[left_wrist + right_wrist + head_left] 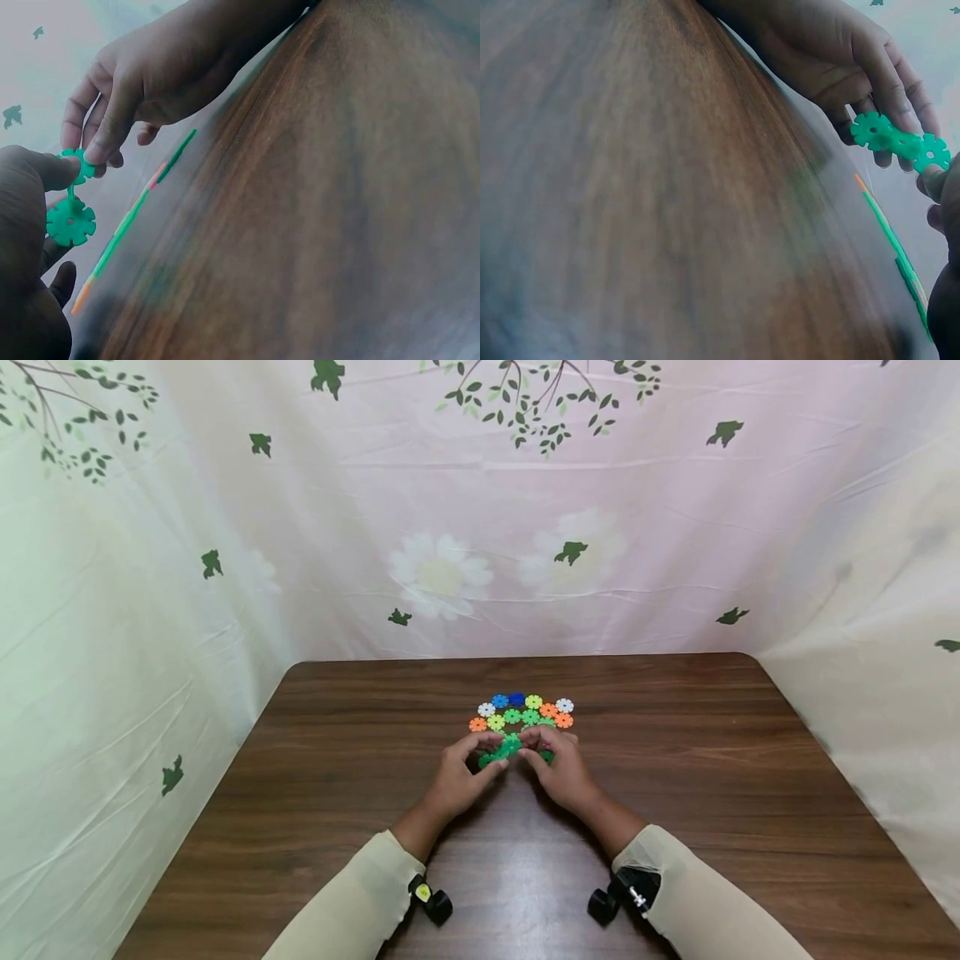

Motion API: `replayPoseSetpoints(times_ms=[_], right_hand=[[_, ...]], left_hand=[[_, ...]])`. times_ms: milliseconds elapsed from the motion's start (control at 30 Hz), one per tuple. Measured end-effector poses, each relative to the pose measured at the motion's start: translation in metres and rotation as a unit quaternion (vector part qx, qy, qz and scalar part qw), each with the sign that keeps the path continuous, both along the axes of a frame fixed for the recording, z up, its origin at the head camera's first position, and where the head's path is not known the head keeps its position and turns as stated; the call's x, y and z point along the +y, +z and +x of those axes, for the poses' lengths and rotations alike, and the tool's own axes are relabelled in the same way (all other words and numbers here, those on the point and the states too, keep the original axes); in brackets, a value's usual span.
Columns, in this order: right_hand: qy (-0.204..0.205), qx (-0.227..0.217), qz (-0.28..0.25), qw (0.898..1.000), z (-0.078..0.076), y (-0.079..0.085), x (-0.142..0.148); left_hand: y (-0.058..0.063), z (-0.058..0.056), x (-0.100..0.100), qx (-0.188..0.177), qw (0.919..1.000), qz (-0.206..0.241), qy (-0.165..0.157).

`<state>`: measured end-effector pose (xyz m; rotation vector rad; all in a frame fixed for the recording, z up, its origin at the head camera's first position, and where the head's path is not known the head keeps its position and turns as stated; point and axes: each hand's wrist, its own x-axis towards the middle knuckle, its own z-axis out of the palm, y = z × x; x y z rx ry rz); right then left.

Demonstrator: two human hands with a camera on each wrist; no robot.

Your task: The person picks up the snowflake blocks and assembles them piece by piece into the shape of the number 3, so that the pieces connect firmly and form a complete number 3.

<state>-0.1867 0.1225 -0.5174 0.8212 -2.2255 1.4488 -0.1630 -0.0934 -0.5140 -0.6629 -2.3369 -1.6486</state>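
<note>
Left hand (461, 772) and right hand (564, 772), curled, pinch linked green notched plastic discs (889, 140); multicoloured notched discs (531, 717) at twelve o'clock, brown wooden tabletop (315, 777).

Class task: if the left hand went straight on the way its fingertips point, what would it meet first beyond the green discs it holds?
Most likely the right hand: in the head view its fingertips face the left hand across the green discs, though depth there is hard to judge.
</note>
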Motion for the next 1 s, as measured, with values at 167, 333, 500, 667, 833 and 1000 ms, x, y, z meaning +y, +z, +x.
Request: replayPoseSetpoints(times_ms=[167,333,500,667,833,1000], right_hand=[[0.003,-0.001,0.001,1.0,0.0007,-0.0007,0.001],[0.002,0.005,-0.005,1.0,0.0008,-0.0009,0.0006],[-0.006,0.016,-0.007,1.0,-0.0004,-0.0018,0.0009],[-0.024,0.042,0.008,0.999,-0.0008,-0.0039,0.0026],[-0.048,0.031,0.026,0.998,0.0011,-0.0029,0.0065],[-0.076,-0.01,0.061,0.995,0.0056,-0.0019,0.0096]], left_hand=[[-0.0016,-0.0001,0.0002,0.005,1.0,-0.005,-0.001],[-0.0023,-0.0013,0.0008,0.003,0.9999,-0.007,-0.006],[-0.0033,-0.0021,0.0018,0.011,0.9999,0.003,-0.009],[-0.0037,-0.0023,0.0025,0.012,0.9999,0.003,0.002],[-0.0025,-0.002,0.0031,0.007,0.9998,-0.001,0.016],[0.0001,-0.0012,0.0035,0.004,0.9999,-0.001,0.013]])
